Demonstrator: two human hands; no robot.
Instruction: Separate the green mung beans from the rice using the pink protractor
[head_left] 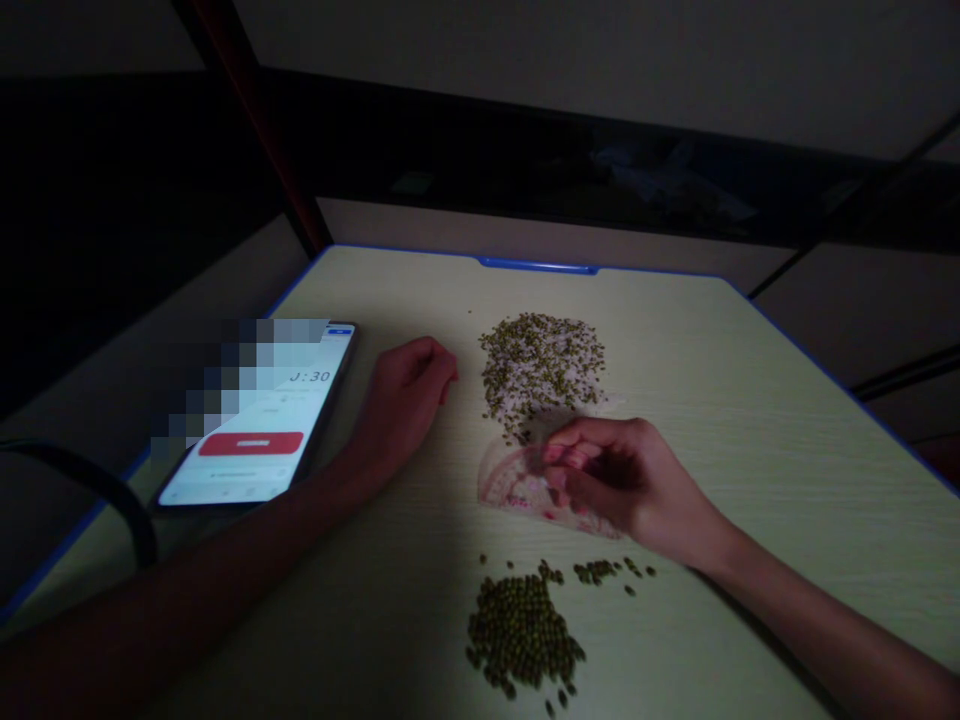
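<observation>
My right hand (626, 480) is closed on a clear pink protractor (517, 485) that rests on the table just below a spread pile of small green beans (541, 365). A second, tighter heap of green beans (521, 630) lies nearer to me, with a few strays beside it. My left hand (405, 400) rests on the table to the left of the far pile, fingers curled loosely, holding nothing that I can see.
A phone (262, 420) with a lit timer screen and a red button lies at the table's left edge. The pale table (750, 400) has a blue rim. A dark curved cable (112, 490) sits at the left. The surroundings are dim.
</observation>
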